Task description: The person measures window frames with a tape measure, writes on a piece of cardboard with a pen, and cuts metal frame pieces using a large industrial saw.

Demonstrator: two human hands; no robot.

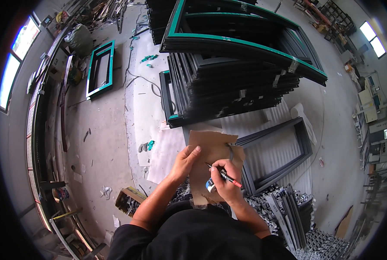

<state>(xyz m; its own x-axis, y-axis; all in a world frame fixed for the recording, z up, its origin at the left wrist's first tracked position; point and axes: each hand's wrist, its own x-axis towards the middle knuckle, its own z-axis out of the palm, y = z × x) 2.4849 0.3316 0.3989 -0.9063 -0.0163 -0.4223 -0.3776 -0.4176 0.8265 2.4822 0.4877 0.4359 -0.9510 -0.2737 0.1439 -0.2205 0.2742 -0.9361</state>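
Left hand (185, 162) pinched the cardboard sheet (207, 149) by its left edge, thumb on top; right hand (226, 181) was wrapped round a red-ended pen (231, 178) with a tape measure (210, 185) tucked into the same grip. Sheet sat just ahead of the black shirt (202, 238), pen tip at its face; couldn't tell if it touched. Main risk, my read: one-edge hold, no firm backing visible, so pen pressure could flex the sheet and skew a mark. Second: right hand was doubled up, so the tape measure could slip or snag the cardboard if the fingers shifted. Loose metal pieces (259, 211) lay below right; anything dropped there could get lost. Further out, a grey frame (306, 138) lay on pale sheeting (276, 151); a hard drop could scratch it. Beyond, the stack of dark frames (241, 97) carried a green-edged frame (226, 39) that overhung and looked askew; a knock could slide it. Another green-trimmed frame (111, 65) lay well off left, low concern.
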